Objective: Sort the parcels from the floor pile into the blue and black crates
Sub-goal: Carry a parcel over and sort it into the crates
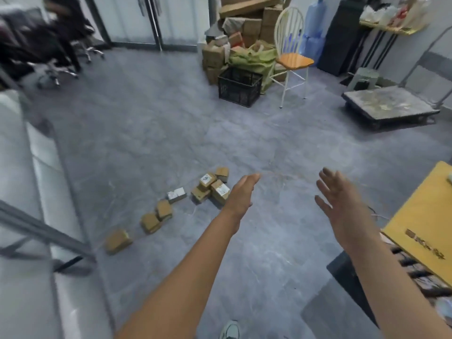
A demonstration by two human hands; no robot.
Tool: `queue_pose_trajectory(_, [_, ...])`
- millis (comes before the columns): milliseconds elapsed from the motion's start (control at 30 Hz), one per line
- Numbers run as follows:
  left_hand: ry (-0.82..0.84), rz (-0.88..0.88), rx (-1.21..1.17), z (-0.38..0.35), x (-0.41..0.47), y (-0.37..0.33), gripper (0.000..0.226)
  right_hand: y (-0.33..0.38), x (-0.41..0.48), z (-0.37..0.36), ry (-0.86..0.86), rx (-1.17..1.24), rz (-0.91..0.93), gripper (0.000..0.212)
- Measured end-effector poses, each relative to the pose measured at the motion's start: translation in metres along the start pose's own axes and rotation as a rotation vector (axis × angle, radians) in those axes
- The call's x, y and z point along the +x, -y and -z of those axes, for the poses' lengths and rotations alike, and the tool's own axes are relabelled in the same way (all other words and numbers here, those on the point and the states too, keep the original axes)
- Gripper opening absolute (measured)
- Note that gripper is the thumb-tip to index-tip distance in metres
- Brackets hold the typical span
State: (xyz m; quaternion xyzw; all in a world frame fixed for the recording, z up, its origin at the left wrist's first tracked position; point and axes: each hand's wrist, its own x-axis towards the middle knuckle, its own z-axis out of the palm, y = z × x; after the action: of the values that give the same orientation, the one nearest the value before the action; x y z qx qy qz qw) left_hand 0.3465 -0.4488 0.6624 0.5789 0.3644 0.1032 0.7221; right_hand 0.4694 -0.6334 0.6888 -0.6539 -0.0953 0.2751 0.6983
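Empty spread hands: left hand [241,192], right hand [338,194], parcels [212,188] beside, black crate [239,86] beyond

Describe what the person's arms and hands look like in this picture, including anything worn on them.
Both forearms are bare as far as the picture shows: no sleeves, gloves or watch. The left hand and right hand carry no visible rings or markings, though the picture is slightly blurred. No cables or straps are attached. At the bottom edge, a light-coloured shoe shows.
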Motion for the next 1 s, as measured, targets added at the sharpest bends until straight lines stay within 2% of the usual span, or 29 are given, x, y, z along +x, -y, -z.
queue_pose_trajectory(200, [-0.186, 0.041, -0.073, 0.043, -0.017, 0.023, 0.047, -0.015, 0.021, -0.055, 0.233, -0.011, -0.07, 0.047])
queue_pose_trajectory(233, [-0.218, 0.054, -0.08, 0.046, -0.022, 0.026, 0.045, -0.018, 0.022, -0.059, 0.275, -0.015, -0.092, 0.053])
queue_pose_trajectory(333, [-0.304, 0.082, -0.104, 0.046, -0.038, 0.03, 0.028, -0.025, 0.024, -0.062, 0.36, -0.032, -0.106, 0.106])
queue_pose_trajectory(367, [-0.321, 0.088, -0.108, 0.044, -0.042, 0.031, 0.027, -0.028, 0.025, -0.062, 0.373, -0.035, -0.115, 0.114])
queue_pose_trajectory(400, [-0.331, 0.097, -0.105, 0.042, -0.046, 0.034, 0.03, -0.032, 0.026, -0.061, 0.39, -0.04, -0.129, 0.112])
queue_pose_trajectory(500, [-0.357, 0.129, -0.094, 0.033, -0.055, 0.043, 0.043, -0.045, 0.03, -0.055, 0.45, -0.031, -0.196, 0.066])
queue_pose_trajectory(533, [-0.368, 0.134, -0.088, 0.03, -0.057, 0.047, 0.045, -0.05, 0.031, -0.053, 0.461, -0.041, -0.209, 0.059])
queue_pose_trajectory(567, [-0.378, 0.141, -0.085, 0.028, -0.059, 0.051, 0.048, -0.053, 0.033, -0.05, 0.481, -0.053, -0.219, 0.062])
queue_pose_trajectory(667, [-0.403, 0.174, -0.077, 0.022, -0.063, 0.057, 0.055, -0.06, 0.036, -0.047, 0.5, -0.092, -0.229, 0.113])
queue_pose_trajectory(700, [-0.409, 0.179, -0.072, 0.021, -0.063, 0.057, 0.054, -0.062, 0.037, -0.047, 0.499, -0.096, -0.229, 0.12])
queue_pose_trajectory(733, [-0.414, 0.181, -0.066, 0.022, -0.063, 0.058, 0.053, -0.064, 0.038, -0.049, 0.508, -0.094, -0.24, 0.115])
queue_pose_trajectory(833, [-0.417, 0.19, -0.051, 0.03, -0.056, 0.056, 0.054, -0.074, 0.049, -0.056, 0.523, -0.082, -0.292, 0.064])
queue_pose_trajectory(900, [-0.408, 0.194, -0.045, 0.039, -0.042, 0.056, 0.054, -0.077, 0.059, -0.063, 0.503, -0.114, -0.303, 0.057])
queue_pose_trajectory(1000, [-0.377, 0.196, -0.04, 0.058, -0.012, 0.057, 0.052, -0.081, 0.076, -0.079, 0.468, -0.152, -0.317, 0.06])
